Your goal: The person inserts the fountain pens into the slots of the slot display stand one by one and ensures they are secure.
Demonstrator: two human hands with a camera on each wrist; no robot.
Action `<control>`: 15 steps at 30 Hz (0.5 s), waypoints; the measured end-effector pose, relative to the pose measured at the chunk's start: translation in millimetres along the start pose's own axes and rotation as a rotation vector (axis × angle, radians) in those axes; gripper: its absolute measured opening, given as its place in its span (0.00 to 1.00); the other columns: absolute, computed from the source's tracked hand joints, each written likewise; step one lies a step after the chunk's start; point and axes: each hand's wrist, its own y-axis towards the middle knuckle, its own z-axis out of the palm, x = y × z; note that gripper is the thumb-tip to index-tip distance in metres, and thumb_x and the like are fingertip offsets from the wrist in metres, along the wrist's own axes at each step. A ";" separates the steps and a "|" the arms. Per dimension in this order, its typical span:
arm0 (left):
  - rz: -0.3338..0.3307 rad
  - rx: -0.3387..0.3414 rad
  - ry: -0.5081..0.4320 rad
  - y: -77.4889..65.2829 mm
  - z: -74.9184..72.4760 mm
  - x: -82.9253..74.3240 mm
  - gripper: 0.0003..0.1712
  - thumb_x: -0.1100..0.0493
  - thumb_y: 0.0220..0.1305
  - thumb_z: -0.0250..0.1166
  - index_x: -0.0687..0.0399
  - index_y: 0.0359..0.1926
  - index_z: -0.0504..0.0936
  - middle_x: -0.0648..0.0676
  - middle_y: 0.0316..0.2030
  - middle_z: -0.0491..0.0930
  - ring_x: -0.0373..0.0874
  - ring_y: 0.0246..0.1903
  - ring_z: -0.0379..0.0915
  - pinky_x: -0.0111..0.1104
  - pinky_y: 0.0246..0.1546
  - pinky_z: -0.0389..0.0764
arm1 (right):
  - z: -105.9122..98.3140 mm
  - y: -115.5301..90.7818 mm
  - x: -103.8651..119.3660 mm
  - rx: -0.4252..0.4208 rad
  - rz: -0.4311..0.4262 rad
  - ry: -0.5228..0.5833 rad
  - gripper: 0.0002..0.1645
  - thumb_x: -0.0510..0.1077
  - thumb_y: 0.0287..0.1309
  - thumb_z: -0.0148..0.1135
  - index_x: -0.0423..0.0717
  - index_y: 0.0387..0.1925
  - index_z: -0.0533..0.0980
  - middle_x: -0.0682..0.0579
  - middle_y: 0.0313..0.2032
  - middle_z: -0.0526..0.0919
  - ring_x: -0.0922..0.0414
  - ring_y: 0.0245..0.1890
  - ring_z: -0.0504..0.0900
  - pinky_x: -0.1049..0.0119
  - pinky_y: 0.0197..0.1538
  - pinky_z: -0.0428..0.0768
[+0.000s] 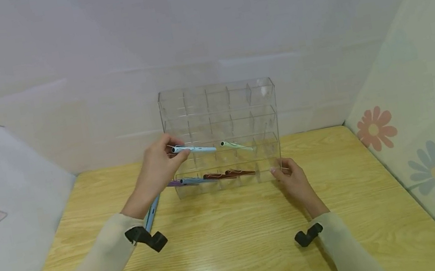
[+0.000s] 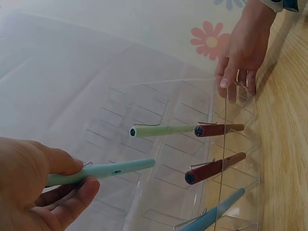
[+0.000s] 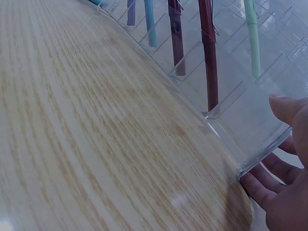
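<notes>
My left hand (image 1: 158,169) pinches a light blue pen (image 2: 120,169) between thumb and fingers, in front of a clear acrylic pen organizer (image 1: 219,122) with rows of compartments. The pen lies nearly level, its tip pointing right. At the organizer's lower right corner, my right hand (image 1: 294,181) grips the side edge, thumb in front. A light green pen (image 1: 238,146) sits in a row above the bottom. Two dark red pens (image 3: 209,57), a blue pen (image 1: 199,180) and a purple pen (image 3: 131,12) occupy the bottom row.
Another blue pen (image 1: 153,214) lies on the wooden table (image 1: 218,241), partly hidden by the left wrist. White cloth (image 1: 203,23) hangs behind the organizer, and patterned cloth panels stand at both sides.
</notes>
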 end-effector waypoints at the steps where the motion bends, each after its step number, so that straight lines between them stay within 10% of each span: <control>1: -0.001 0.003 0.001 1.0 0.9 0.1 0.11 0.56 0.77 0.67 0.55 0.54 0.80 0.59 0.49 0.87 0.55 0.50 0.88 0.41 0.42 0.84 | -0.2 -2.6 4.2 0.004 0.003 0.002 0.36 0.49 0.80 0.59 0.36 0.78 0.61 0.36 0.77 0.66 0.39 0.73 0.72 0.57 0.65 0.78; 15: -0.009 0.074 0.044 13.9 15.2 -2.7 0.12 0.56 0.76 0.67 0.56 0.54 0.80 0.58 0.51 0.85 0.52 0.46 0.83 0.41 0.43 0.82 | -1.9 4.9 -13.5 -0.013 -0.006 -0.021 0.37 0.52 0.80 0.58 0.38 0.79 0.61 0.36 0.76 0.67 0.39 0.73 0.72 0.56 0.65 0.78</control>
